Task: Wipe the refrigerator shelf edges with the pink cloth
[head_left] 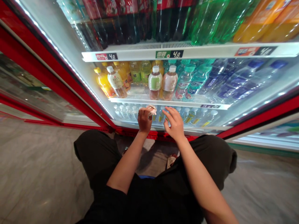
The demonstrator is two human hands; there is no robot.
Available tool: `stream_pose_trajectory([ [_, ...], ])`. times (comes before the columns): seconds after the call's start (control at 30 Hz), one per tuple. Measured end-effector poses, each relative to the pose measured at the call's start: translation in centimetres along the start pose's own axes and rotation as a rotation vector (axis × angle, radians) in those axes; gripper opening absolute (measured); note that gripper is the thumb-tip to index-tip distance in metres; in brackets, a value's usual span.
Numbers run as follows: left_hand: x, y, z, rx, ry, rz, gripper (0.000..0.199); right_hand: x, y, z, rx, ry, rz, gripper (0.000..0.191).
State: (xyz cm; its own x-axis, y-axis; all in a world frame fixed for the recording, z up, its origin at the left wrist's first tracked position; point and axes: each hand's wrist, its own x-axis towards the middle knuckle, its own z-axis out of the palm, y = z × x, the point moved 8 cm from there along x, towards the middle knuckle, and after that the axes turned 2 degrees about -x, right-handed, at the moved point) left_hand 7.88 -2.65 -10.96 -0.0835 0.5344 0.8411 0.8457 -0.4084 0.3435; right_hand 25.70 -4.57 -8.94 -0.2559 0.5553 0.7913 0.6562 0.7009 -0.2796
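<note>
My left hand (144,120) is closed on a crumpled whitish tissue (152,110), which sticks out past the fingertips. To its right, my right hand (174,123) has its fingers spread and holds nothing. Both hands are in front of the lowest shelf of a lit drinks fridge, just below the front edge of the middle shelf (168,103). Above them stand a bottle with a green label (155,81) and one with a pink label (170,81). Small clear bottles (127,111) line the bottom shelf behind my hands.
Teal-capped bottles (197,81) and blue-capped bottles (245,79) fill the middle shelf's right side; a yellow juice bottle (104,81) is at its left. Large soda bottles stand above the price-tag rail (137,54). Red door frames (70,90) flank the opening. My knees are beside the fridge base.
</note>
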Motion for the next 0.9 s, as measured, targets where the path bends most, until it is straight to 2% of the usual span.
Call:
stream_pose_trajectory([
  [0.13, 0.0, 0.0, 0.1, -0.037, -0.03, 0.015, 0.008, 0.0, -0.6, 1.1, -0.078, -0.096, -0.024, 0.063],
  [0.3, 0.3, -1.9, -1.3, -0.068, 0.075, -0.132, 0.012, -0.2, -0.9, 2.2, -0.106, -0.153, -0.045, 0.071],
  [0.57, 0.3, -2.3, -1.1, -0.104, 0.034, -0.104, 0.014, -0.6, -1.0, 3.6, -0.208, -0.254, -0.053, 0.079],
  [0.77, -0.2, -3.5, -2.3, -0.108, 0.099, -0.184, 0.021, -0.7, -1.0, 3.7, -0.245, -0.256, -0.063, 0.084],
  [0.9, -0.5, -3.6, -2.1, -0.132, 0.076, -0.192, 0.024, -0.7, -1.1, 4.1, -0.243, -0.277, -0.067, 0.088],
])
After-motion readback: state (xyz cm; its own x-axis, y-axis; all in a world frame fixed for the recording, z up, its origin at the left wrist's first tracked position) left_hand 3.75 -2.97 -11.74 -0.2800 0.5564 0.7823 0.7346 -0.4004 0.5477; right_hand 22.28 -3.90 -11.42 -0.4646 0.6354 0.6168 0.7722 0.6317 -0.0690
